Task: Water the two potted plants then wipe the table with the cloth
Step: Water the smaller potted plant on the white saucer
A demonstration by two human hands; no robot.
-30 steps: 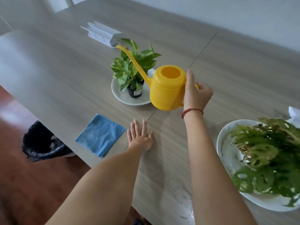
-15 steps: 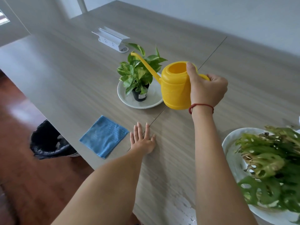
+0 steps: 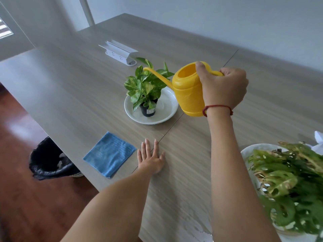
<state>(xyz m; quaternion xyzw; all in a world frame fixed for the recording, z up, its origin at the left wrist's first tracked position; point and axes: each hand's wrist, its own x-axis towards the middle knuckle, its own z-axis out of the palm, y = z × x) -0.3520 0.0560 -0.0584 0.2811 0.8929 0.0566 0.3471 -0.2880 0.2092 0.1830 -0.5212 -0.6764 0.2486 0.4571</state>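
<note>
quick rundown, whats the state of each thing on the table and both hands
small plant, upright on white plate
large plant, partly out of frame
watering can, lifted, spout over small plant, no stream visible
right hand, grips can's handle
left hand, flat on table, fingers straight
cloth, folded flat, untouched
table, wet patch at near edge

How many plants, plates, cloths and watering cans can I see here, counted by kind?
2 plants: the small plant and the large plant
2 white plates: the far plate and the near plate, one under each plant
1 cloth, blue
1 watering can, yellow
Total: 6
</note>
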